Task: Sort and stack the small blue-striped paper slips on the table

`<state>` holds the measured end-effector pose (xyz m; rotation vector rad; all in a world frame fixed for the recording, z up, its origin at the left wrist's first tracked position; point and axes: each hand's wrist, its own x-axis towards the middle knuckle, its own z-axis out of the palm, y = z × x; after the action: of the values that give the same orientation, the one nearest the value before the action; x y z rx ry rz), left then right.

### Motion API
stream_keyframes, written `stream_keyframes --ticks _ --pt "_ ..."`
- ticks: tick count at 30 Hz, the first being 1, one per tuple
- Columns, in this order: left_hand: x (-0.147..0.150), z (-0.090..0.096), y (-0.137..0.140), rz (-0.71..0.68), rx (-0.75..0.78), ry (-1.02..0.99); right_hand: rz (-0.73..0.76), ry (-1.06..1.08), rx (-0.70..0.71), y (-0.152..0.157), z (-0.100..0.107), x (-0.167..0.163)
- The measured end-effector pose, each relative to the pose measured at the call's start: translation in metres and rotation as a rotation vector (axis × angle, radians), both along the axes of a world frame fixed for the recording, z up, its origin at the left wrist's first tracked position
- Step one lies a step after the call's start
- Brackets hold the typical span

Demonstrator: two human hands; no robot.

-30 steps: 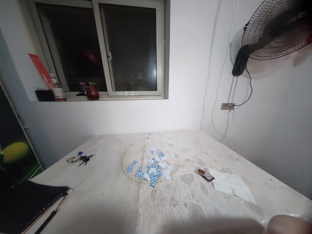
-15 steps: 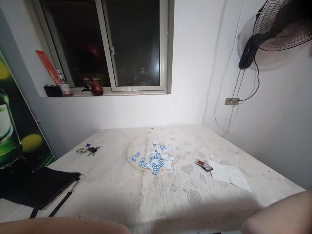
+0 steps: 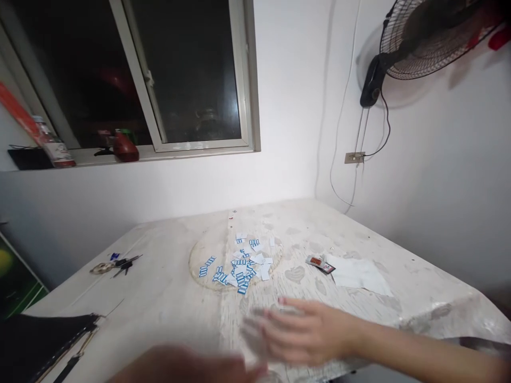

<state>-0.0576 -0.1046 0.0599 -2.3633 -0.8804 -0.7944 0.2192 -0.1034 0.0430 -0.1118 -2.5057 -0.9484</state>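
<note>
My right hand [image 3: 309, 331] reaches in from the right over the near part of the table [image 3: 159, 308], fingers stretched out and slightly blurred, with nothing in it. Low at the bottom edge, my left hand [image 3: 186, 366] is smeared by motion, and its fingers cannot be made out clearly. Beyond both hands lies a loose pile of small white paper pieces with blue markings [image 3: 241, 274]. Several blank white slips [image 3: 263, 272] lie among them. Neither hand touches the pile.
Keys [image 3: 125, 264] lie at the left, behind a black pouch [image 3: 43, 340]. Small packets [image 3: 319, 263] rest beside a white tissue [image 3: 359, 275] on the right. A wall fan [image 3: 427, 40] hangs above. Bottles [image 3: 56, 146] stand on the window sill.
The view has swung to the right and tilted. My right hand has come over the table with fingers extended, and my left hand has moved into view at the bottom.
</note>
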Motion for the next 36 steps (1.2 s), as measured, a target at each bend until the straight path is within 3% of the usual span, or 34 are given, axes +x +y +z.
stream_keyframes --ticks 2,4,6,8,11,14,19,26,33,36 --pt "-0.002 0.007 0.018 -0.208 -0.031 0.241 -0.216 0.088 -0.211 0.036 -0.010 0.007" --pt "-0.002 0.010 0.046 -0.244 -0.113 0.406 -0.436 0.329 -0.532 0.075 -0.020 0.008" --pt "-0.002 0.006 0.078 -0.020 -0.252 0.324 -0.532 0.517 -0.857 0.115 -0.026 -0.001" --pt "-0.001 -0.006 0.108 0.191 -0.437 0.140 -0.535 0.563 -1.040 0.156 -0.027 -0.016" --pt "-0.004 -0.028 0.138 0.330 -0.653 -0.143 -0.562 0.498 -1.067 0.210 -0.025 -0.044" --pt "-0.016 -0.041 0.147 0.331 -0.563 -0.311 -0.597 0.471 -1.095 0.253 -0.025 -0.068" --pt "-0.035 -0.042 0.149 0.383 -0.410 -0.365 -0.572 0.385 -1.146 0.296 -0.036 -0.095" --pt "-0.027 -0.041 0.147 0.329 -0.335 -0.331 -0.465 0.230 -1.120 0.307 -0.048 -0.103" --pt "-0.023 -0.031 0.140 0.315 -0.314 -0.299 -0.583 0.160 -0.853 0.289 -0.049 -0.107" --pt "-0.029 -0.032 0.141 0.420 -0.339 -0.285 -0.634 0.094 -0.760 0.278 -0.048 -0.113"
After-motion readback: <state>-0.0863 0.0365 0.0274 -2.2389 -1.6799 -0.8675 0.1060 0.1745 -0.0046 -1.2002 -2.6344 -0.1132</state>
